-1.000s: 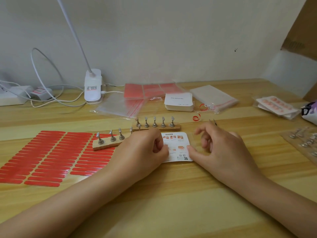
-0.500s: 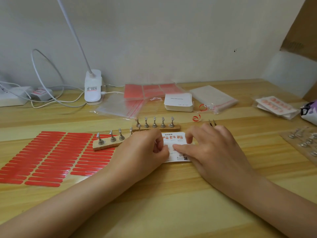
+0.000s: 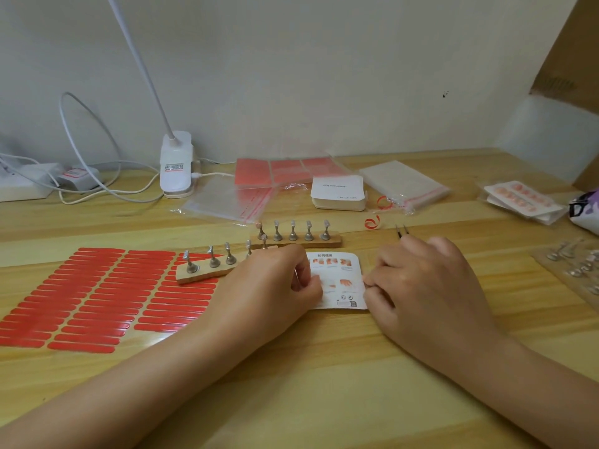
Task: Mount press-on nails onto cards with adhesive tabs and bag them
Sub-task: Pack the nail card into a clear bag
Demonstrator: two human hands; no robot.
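A white printed card lies flat on the wooden table between my hands. My left hand pinches its left edge with curled fingers. My right hand is curled against the card's right edge and holds tweezers, whose tips stick out beyond the knuckles. Two wooden holders with metal nail stands sit just behind, one on the left and one further back. A sheet of red adhesive tabs lies at the left.
A stack of white cards, clear zip bags and a loose bag lie further back. Bagged nail cards rest at the far right, above a clear tray of metal stands. A lamp base and cables stand back left.
My right hand slid left over the card, then drew back to its right edge. My left hand stayed on the card's left edge.
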